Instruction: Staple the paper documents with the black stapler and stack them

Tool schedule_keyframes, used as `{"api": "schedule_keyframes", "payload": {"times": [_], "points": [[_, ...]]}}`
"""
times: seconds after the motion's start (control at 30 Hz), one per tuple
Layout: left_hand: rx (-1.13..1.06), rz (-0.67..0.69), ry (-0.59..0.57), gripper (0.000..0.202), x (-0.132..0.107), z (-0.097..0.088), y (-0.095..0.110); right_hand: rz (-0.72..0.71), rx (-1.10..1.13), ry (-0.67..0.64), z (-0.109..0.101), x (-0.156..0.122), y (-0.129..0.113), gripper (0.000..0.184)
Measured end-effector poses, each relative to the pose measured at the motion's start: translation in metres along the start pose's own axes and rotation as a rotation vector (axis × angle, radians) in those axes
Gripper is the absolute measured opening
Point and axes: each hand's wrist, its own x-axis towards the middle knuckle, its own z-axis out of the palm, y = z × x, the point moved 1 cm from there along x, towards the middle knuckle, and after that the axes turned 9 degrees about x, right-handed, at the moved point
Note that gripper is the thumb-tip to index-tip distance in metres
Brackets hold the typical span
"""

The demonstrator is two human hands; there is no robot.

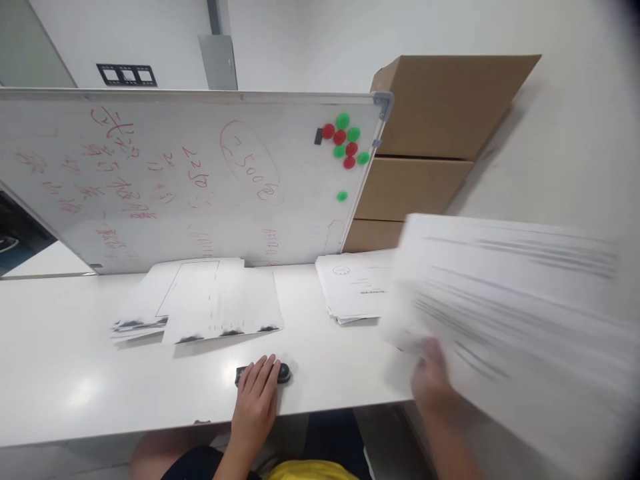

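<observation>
My left hand (257, 397) lies over a black stapler (284, 374) near the front edge of the white table, its fingers curled across the top so that both ends stick out. Out to the right, my right hand (434, 383) grips printed paper sheets (500, 300) by their lower left edge. Those sheets are lifted off the table and smeared by motion, so the print on them cannot be read. Just left of them, a stack of printed papers (353, 287) lies on the table, partly covered by the raised sheets.
Another spread of papers (220, 300) with dark smudged edges lies on the left of the white table (320, 373). Behind stands a whiteboard (295, 220) with red writing and several red and green magnets (351, 149). Cardboard boxes (445, 107) are stacked at the back right, by the wall.
</observation>
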Motion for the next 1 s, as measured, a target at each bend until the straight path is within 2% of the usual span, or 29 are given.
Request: {"api": "schedule_keyframes", "payload": {"times": [0.13, 0.23, 0.3, 0.37, 0.5, 0.57, 0.63, 0.67, 0.73, 0.77, 0.8, 0.87, 0.9, 0.93, 1.0], "points": [[-0.007, 0.001, -0.009, 0.06, -0.002, 0.0, 0.0, 0.019, 0.16, -0.069, 0.06, 0.046, 0.007, 0.059], [-0.017, 0.001, -0.026, 0.06, -0.003, 0.0, 0.0, 0.179, 0.343, -0.145, 0.084, 0.066, 0.02, 0.055], [-0.021, -0.005, -0.04, 0.06, -0.004, -0.001, 0.001, 0.277, 0.45, -0.175, 0.089, 0.074, 0.024, 0.047], [-0.022, -0.014, -0.052, 0.06, -0.004, -0.002, 0.003, 0.311, 0.488, -0.196, 0.09, 0.079, 0.023, 0.039], [-0.042, -0.03, -0.097, 0.06, -0.004, -0.007, 0.006, 0.304, 0.485, -0.16, 0.089, 0.087, 0.007, 0.029], [-0.076, -0.031, -0.132, 0.061, -0.005, -0.012, 0.004, 0.281, 0.457, -0.189, 0.086, 0.083, -0.002, 0.025], [-0.102, -0.034, -0.14, 0.062, -0.005, -0.018, -0.008, 0.316, 0.323, -0.338, 0.082, 0.065, -0.006, 0.027], [-0.091, -0.052, -0.127, 0.064, -0.006, -0.021, -0.017, 0.358, 0.211, -0.439, 0.08, 0.048, -0.005, 0.039], [-0.008, -0.141, -0.077, 0.067, -0.006, -0.026, -0.044, 0.432, -0.036, -0.617, 0.077, 0.005, -0.002, 0.061], [0.058, -0.211, -0.05, 0.068, -0.006, -0.028, -0.061, 0.436, -0.153, -0.692, 0.076, -0.019, -0.001, 0.063], [0.125, -0.282, -0.029, 0.067, -0.006, -0.029, -0.078, 0.357, -0.221, -0.757, 0.077, -0.043, -0.002, 0.059], [0.234, -0.389, -0.028, 0.065, -0.002, -0.029, -0.114, 0.089, -0.335, -0.875, 0.083, -0.083, -0.008, 0.046], [0.269, -0.407, -0.04, 0.064, 0.001, -0.028, -0.13, -0.048, -0.382, -0.884, 0.088, -0.097, -0.014, 0.041], [0.293, -0.401, -0.06, 0.062, 0.005, -0.026, -0.143, -0.16, -0.424, -0.877, 0.095, -0.105, -0.019, 0.036], [0.304, -0.3, -0.103, 0.056, 0.016, -0.021, -0.16, -0.357, -0.514, -0.854, 0.116, -0.109, -0.027, 0.029]]}}
